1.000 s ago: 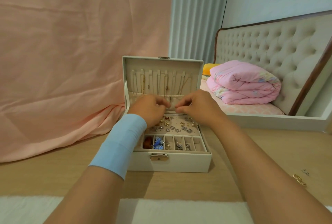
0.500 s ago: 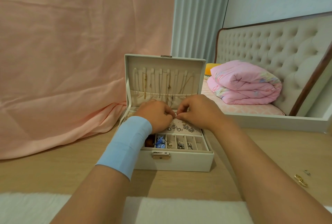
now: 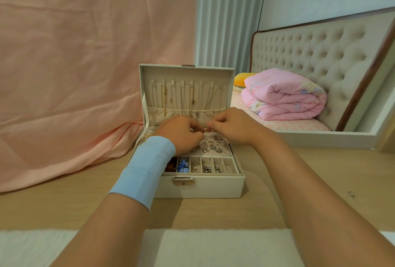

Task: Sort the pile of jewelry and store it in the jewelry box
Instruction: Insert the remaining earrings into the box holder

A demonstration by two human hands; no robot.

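Now | left hand (image 3: 180,134), right hand (image 3: 233,126): fingers curled, hold unclear | boxy cream jewelry box (image 3: 210,188)

- Table (image 3: 64,202), lower left of frame: bare wood between pink drape (image 3: 74,74) and jewelry box (image 3: 192,187); open passage.
- Lower right: bare wood, save small loose pieces (image 3: 351,195) near the edge.
- Centre: upright lid (image 3: 186,80) walls off the box's far side.
- Left hand (image 3: 179,134) and right hand (image 3: 233,127) crowd the rear tray, with only a slim gap between their fingertips.
- Front compartments lie uncovered, leftmost ones under the left wrist.
- White frame (image 3: 320,138) bounds the table, right rear.
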